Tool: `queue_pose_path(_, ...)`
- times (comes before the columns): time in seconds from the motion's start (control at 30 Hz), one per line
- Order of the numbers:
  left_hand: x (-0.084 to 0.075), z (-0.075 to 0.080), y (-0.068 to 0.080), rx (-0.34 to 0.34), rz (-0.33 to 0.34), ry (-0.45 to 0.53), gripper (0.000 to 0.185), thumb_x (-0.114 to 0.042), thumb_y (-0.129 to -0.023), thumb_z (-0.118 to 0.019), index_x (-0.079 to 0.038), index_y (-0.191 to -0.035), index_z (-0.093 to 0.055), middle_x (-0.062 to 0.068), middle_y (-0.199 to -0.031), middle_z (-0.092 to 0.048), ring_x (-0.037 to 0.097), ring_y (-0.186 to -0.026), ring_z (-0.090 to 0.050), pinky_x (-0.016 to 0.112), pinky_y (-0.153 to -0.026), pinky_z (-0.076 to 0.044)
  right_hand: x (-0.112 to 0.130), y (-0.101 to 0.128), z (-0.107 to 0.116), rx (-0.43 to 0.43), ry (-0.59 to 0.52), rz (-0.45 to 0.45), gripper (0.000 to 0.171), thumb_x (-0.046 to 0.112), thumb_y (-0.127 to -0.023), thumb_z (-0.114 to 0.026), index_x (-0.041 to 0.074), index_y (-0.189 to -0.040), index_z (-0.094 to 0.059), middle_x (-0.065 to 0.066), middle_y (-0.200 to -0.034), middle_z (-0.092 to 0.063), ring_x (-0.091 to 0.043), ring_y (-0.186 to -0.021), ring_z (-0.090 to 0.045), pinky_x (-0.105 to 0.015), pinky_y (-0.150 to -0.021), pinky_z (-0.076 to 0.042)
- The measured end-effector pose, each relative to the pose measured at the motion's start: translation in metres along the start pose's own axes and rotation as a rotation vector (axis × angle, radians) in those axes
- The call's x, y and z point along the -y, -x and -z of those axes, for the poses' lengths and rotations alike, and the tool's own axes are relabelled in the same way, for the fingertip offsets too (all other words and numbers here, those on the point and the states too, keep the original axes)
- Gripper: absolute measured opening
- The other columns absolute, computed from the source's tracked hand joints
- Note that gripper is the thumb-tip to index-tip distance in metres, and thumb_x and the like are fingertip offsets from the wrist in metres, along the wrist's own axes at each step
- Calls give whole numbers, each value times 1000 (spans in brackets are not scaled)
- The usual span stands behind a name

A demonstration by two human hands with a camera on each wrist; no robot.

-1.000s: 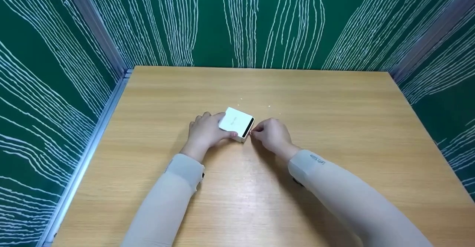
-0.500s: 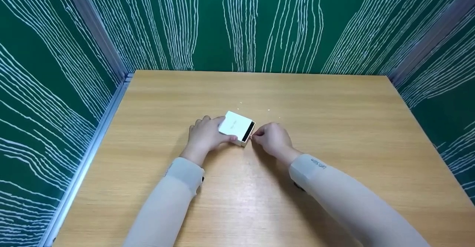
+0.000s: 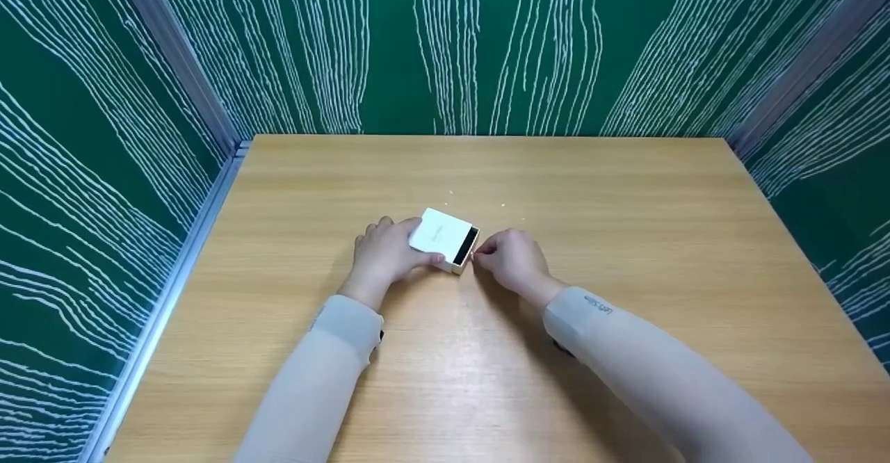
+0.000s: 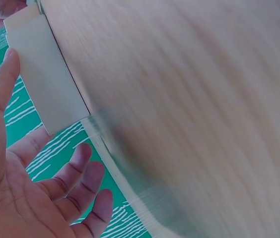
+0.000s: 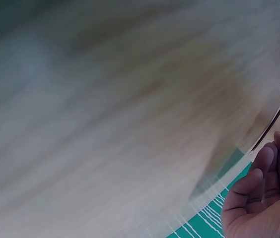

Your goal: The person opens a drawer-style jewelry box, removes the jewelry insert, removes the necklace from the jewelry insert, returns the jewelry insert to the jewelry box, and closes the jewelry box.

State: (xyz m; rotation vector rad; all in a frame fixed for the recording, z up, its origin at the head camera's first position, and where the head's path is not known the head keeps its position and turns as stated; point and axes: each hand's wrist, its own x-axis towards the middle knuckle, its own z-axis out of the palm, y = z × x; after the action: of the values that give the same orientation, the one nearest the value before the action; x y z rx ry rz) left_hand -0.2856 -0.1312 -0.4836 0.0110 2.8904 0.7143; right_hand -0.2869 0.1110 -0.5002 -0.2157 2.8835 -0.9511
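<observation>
A small white drawer-style box [image 3: 439,233] with faint lettering on top sits tilted at the middle of the table. Its drawer [image 3: 466,246] sticks out a little on the right, showing a black inside. My left hand [image 3: 386,251] holds the box's sleeve between thumb and index finger; in the left wrist view the other fingers are spread off the sleeve [image 4: 50,77]. At the drawer's front, my right hand [image 3: 514,260] pinches what looks like a small pull tab, mostly hidden by the fingertips. The right wrist view shows that hand [image 5: 261,198] with thumb and index finger together.
Several tiny pale bits, one of them a white speck [image 3: 503,205], lie on the wooden table [image 3: 313,171] beyond the box. Green panels [image 3: 396,53] with white wavy lines stand behind the table and at both sides.
The drawer has slid slightly further out to the right, so the black strip is wider. My right hand has shifted a little with it; the left keeps its hold. The head view has tilted slightly.
</observation>
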Motion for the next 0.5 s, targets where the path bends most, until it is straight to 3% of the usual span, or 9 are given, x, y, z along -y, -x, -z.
queue_pose_path(0.5,-3,1,3,-10,-1,5,97,-69,-89,-89,-29,-170,-54,14,-156,-60,36,-135,-52,59,-125,-39,-4,3,1,-3,-6,0,12,20,-102,-82,13,-104,-92,-6,-110,-89,-28,-107,-80,-49,-104,-62)
